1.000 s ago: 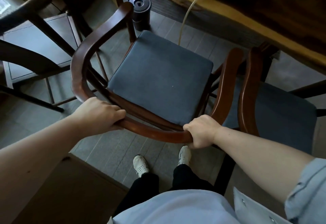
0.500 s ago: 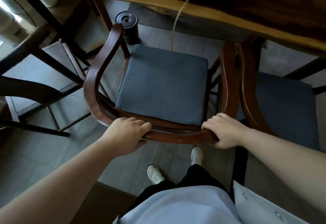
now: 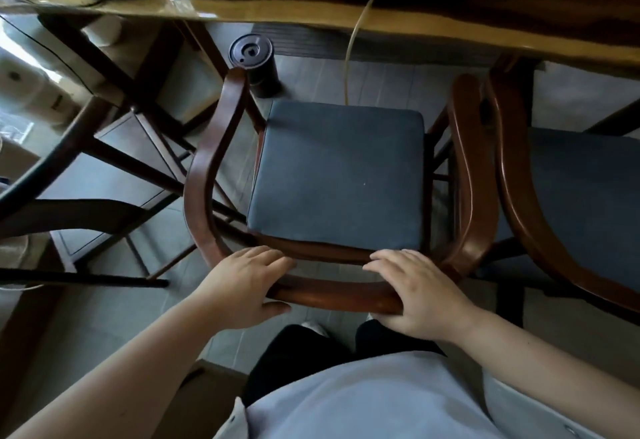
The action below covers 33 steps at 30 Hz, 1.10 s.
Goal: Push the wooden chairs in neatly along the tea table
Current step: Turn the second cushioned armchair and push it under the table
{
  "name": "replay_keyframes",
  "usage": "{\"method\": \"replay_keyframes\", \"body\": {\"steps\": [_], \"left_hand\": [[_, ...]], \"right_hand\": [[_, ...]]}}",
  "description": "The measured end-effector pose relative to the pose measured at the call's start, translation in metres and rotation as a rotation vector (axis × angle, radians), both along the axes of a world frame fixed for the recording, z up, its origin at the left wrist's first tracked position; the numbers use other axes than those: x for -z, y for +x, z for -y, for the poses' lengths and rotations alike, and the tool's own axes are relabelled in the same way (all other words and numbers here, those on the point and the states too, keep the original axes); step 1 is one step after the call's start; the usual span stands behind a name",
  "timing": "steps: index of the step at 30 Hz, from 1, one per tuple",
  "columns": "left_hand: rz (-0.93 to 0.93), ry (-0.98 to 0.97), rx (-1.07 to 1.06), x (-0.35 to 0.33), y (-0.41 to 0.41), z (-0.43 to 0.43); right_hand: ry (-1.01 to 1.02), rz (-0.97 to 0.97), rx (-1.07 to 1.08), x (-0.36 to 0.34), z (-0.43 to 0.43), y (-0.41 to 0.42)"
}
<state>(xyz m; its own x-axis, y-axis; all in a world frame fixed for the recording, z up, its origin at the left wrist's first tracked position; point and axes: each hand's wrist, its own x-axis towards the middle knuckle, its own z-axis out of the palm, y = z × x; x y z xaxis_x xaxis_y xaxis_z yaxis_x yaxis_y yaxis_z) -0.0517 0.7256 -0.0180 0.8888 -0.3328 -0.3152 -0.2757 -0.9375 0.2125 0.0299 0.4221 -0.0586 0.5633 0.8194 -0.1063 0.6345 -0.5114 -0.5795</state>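
A wooden armchair (image 3: 204,175) with a curved dark-red rail and a blue seat cushion (image 3: 339,175) stands squarely in front of the tea table (image 3: 415,28). My left hand (image 3: 242,283) rests over the left part of the back rail, fingers laid loosely across it and thumb under. My right hand (image 3: 415,293) lies on the right part of the same rail, fingers spread on top. A second chair (image 3: 512,175) with the same blue cushion stands close against the right armrest, its front under the table edge.
A dark cylindrical container (image 3: 254,64) stands on the tiled floor under the table, ahead of the left armrest. A pale hose (image 3: 353,44) hangs from the table edge. Dark chair frames (image 3: 104,161) crowd the left. My shoes show below the rail.
The chair has turned straight and moved toward the table, now parallel with the chair on the right. Both hands have loosened from tight grips into flatter holds on the rail.
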Motion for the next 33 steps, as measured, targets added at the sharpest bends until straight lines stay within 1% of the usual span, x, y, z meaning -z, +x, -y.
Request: {"method": "replay_keyframes", "body": {"steps": [3,5,8,11,17,22,26,30,33], "left_hand": [[-0.033,-0.052,0.038,0.007,0.0,-0.005],[-0.039,-0.086,0.082,0.012,-0.001,-0.008],[0.02,-0.124,0.223,0.024,0.004,-0.017],[0.067,-0.176,0.335,0.035,0.006,-0.024],[0.132,-0.218,0.377,0.037,0.014,-0.031],[0.205,-0.217,0.39,0.029,0.037,-0.071],[0.218,-0.188,0.381,0.023,0.058,-0.104],[0.229,-0.178,0.34,0.023,0.062,-0.11],[0.239,-0.194,0.307,0.026,0.057,-0.103]], "right_hand": [[-0.065,-0.04,0.039,0.001,-0.001,-0.003],[-0.108,-0.025,0.082,0.001,-0.002,-0.009],[-0.125,0.032,0.176,0.004,-0.002,-0.022],[-0.128,0.069,0.203,0.005,-0.004,-0.028],[-0.117,0.142,0.276,-0.001,-0.015,-0.033],[-0.098,0.161,0.333,0.003,-0.055,-0.029],[-0.065,0.166,0.314,0.007,-0.087,-0.02],[-0.099,0.256,0.157,0.005,-0.088,-0.003],[-0.09,0.286,0.1,0.007,-0.078,0.0]]}}
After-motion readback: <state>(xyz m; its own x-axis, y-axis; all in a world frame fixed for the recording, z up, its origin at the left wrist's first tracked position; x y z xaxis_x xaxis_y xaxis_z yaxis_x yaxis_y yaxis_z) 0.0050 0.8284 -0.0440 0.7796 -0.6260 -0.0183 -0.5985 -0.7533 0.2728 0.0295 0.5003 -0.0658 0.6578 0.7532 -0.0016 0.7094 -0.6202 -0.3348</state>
